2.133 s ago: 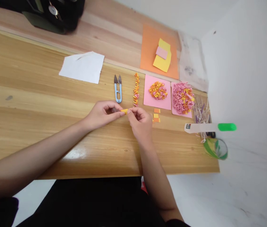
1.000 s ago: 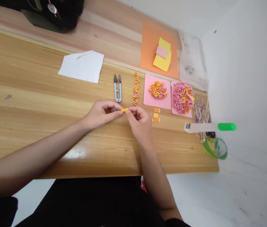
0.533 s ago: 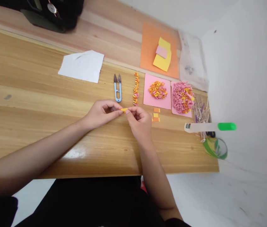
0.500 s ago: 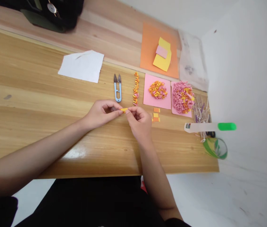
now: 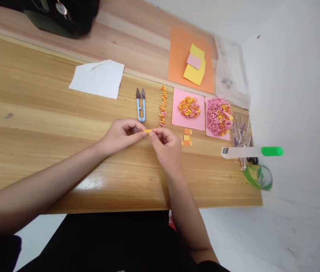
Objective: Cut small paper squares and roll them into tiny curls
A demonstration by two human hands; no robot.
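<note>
Between my fingertips is a small yellow paper piece [image 5: 148, 130]. My left hand [image 5: 122, 135] pinches its left end, and my right hand [image 5: 166, 146] grips the right end between thumb and forefinger. Just beyond my hands lie blue thread snips [image 5: 141, 107], blades pointing away. To their right runs a row of small orange, yellow and pink twisted pieces [image 5: 163, 105]. Beside my right hand rest several small orange and yellow paper rectangles [image 5: 186, 138].
A pink sheet [image 5: 177, 117] carries a heap of small coloured pieces [image 5: 189, 107]; a larger mound [image 5: 218, 115] sits right of it. Farther off are an orange sheet [image 5: 177, 56] and torn white paper [image 5: 97, 79]. A white-and-green glue bottle [image 5: 245, 152] stands near a glass [image 5: 264, 177].
The yellow paper piece has turned slightly between my fingertips and now looks straighter and flatter. Both hands stay in nearly the same place.
</note>
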